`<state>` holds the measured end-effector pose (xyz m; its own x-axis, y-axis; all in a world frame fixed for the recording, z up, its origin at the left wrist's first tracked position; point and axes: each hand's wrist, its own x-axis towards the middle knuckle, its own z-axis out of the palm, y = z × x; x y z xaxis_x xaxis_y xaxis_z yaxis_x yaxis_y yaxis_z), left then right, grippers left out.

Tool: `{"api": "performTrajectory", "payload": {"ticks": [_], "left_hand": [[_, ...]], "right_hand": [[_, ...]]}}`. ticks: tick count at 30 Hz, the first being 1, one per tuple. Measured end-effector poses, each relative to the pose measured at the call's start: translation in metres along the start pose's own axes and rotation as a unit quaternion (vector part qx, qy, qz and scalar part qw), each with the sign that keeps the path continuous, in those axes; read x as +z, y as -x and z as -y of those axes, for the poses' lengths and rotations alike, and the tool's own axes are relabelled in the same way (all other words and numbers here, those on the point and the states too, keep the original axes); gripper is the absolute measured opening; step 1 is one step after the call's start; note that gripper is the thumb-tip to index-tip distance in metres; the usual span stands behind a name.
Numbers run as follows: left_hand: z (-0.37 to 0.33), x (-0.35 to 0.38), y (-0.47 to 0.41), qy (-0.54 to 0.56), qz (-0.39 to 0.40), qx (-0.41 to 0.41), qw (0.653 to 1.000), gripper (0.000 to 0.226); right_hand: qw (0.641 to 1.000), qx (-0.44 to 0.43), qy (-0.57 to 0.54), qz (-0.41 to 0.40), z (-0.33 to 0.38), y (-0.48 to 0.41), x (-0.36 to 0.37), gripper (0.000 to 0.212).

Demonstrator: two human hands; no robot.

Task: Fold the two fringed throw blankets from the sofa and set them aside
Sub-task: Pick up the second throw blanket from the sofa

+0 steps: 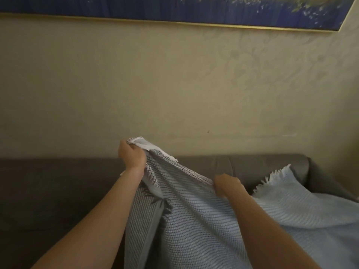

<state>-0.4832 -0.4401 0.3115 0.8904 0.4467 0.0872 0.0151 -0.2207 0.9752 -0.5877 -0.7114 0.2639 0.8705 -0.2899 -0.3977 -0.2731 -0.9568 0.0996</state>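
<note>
A fringed corner of the grey throw blanket [194, 220] is clenched in the raised left hand [132, 156], and its top edge is gripped lower by the right hand [226, 184]. The cloth hangs before the sofa [58, 181], where a paler blanket [301, 210] lies at the right. Folding of the first throw appears barely begun. Next, the far corner should be found and the edge drawn taut.

The grey-striped throw [194, 220] hangs lifted by its upper edge. Its white-fringed corner is bunched in the grip of the left hand [132, 155], the edge further along is pinched by the right hand [227, 184], and the rest drapes down in folds. The paler throw [310, 210] lies on the sofa [58, 181] to the right, with one fringed corner sticking up.
</note>
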Motion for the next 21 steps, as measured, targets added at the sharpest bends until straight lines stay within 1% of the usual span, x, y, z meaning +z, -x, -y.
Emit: {"api": "performTrajectory", "payload": {"ticks": [3, 6, 9, 11, 13, 14, 15, 16, 17, 18, 19, 20, 21], "left_hand": [[0.003, 0.002, 0.007, -0.033, 0.074, 0.049, 0.996, 0.026], [0.008, 0.004, 0.015, -0.056, 0.157, 0.091, 0.982, 0.036], [0.003, 0.001, 0.025, -0.046, 0.256, 0.072, 0.963, 0.042], [-0.002, -0.007, 0.032, -0.056, 0.348, 0.070, 0.933, 0.048], [0.000, -0.014, 0.032, -0.071, 0.442, 0.073, 0.891, 0.055], [0.003, -0.017, 0.032, -0.068, 0.474, 0.072, 0.875, 0.053], [0.008, -0.018, 0.032, -0.069, 0.485, 0.074, 0.869, 0.045], [0.011, -0.020, 0.031, -0.062, 0.474, 0.078, 0.875, 0.032], [0.013, -0.021, 0.031, -0.065, 0.440, 0.085, 0.892, 0.015], [0.013, -0.023, 0.029, -0.056, 0.397, 0.088, 0.912, 0.006], [0.014, -0.025, 0.023, -0.057, 0.342, 0.089, 0.934, 0.019], [0.015, -0.026, 0.016, -0.049, 0.290, 0.089, 0.952, 0.025], [0.013, -0.029, 0.008, -0.037, 0.238, 0.093, 0.966, 0.024]], "right_hand": [[0.995, -0.017, -0.014, -0.100, 0.016, 0.002, -0.012, 0.032], [0.981, -0.057, -0.069, -0.171, 0.036, 0.005, -0.030, 0.029], [0.951, -0.102, -0.170, -0.239, 0.059, 0.009, -0.047, 0.026], [0.922, -0.136, -0.229, -0.282, 0.076, 0.014, -0.058, 0.021], [0.895, -0.166, -0.272, -0.313, 0.096, 0.022, -0.072, 0.019], [0.881, -0.183, -0.288, -0.327, 0.106, 0.026, -0.081, 0.020], [0.868, -0.199, -0.299, -0.344, 0.116, 0.030, -0.090, 0.024], [0.852, -0.218, -0.311, -0.361, 0.129, 0.033, -0.099, 0.028], [0.833, -0.238, -0.328, -0.376, 0.140, 0.038, -0.106, 0.031], [0.810, -0.260, -0.353, -0.390, 0.151, 0.043, -0.114, 0.030], [0.785, -0.274, -0.388, -0.399, 0.161, 0.047, -0.121, 0.027], [0.764, -0.275, -0.419, -0.407, 0.165, 0.051, -0.126, 0.025], [0.750, -0.272, -0.437, -0.416, 0.170, 0.051, -0.130, 0.023]]}}
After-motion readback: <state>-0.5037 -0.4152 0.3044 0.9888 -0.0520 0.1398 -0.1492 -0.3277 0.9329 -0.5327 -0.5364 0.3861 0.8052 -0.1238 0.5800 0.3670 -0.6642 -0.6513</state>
